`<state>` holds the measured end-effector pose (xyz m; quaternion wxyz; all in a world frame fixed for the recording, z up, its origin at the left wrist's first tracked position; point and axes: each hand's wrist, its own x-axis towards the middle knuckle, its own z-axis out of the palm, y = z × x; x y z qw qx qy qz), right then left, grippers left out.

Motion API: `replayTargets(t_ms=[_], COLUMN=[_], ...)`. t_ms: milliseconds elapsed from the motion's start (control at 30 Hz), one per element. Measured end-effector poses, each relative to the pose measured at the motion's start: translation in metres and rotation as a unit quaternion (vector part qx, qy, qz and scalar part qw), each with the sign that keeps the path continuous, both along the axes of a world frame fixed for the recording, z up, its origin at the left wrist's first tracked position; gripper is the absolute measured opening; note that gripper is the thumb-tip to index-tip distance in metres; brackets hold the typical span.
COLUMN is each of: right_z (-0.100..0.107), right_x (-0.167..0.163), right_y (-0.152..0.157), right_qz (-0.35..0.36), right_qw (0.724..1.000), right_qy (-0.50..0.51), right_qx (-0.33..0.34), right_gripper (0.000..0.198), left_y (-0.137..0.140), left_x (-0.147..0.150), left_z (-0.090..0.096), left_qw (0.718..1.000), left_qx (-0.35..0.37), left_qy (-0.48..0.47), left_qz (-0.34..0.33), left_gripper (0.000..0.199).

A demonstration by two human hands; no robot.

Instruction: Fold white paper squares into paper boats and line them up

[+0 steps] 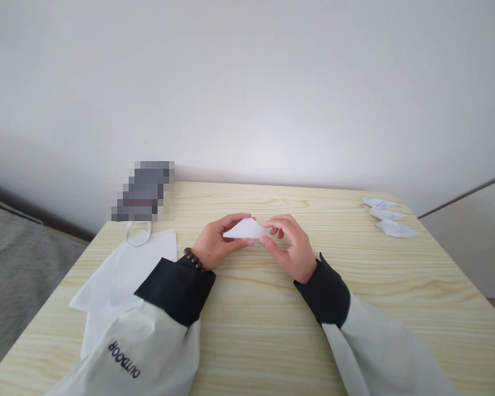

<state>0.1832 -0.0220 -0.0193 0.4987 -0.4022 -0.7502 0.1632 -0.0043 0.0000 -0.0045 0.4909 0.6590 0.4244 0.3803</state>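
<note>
A small folded piece of white paper (pixel 244 229), wide and low with a pointed left end, is held just above the middle of the table. My left hand (pixel 216 240) grips it from the left, fingers behind and thumb along the front edge. At its right end, my right hand (pixel 291 245) pinches the paper between thumb and index finger, the other fingers curled. Part of the paper is hidden by the fingers of both hands.
Loose white paper sheets (pixel 126 264) lie at the left, partly under my left sleeve. A white ring-shaped band (pixel 139 234) rests by them, near a blurred dark object (pixel 144 190). Three folded white paper pieces (pixel 396 229) sit far right on the wooden table (pixel 256 330). A wall stands behind.
</note>
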Motion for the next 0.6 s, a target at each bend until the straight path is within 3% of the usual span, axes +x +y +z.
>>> replayTargets(t_ms=[367, 600], right_z=[-0.0024, -0.0018], right_x=[0.0009, -0.0004], right_y=[0.0017, -0.0002], right_qz=[-0.003, -0.012], right_qw=[1.0, 1.0], right_qy=[-0.009, -0.008], right_qx=[0.005, 0.008], right_gripper=[0.016, 0.009], left_y=[-0.0013, -0.0013], left_x=[0.0007, 0.0011], left_z=[0.0007, 0.0014], left_qw=[1.0, 1.0], left_qx=[-0.022, 0.007], left_qy=[0.007, 0.025], left_qz=[0.002, -0.004], left_gripper=[0.055, 0.051])
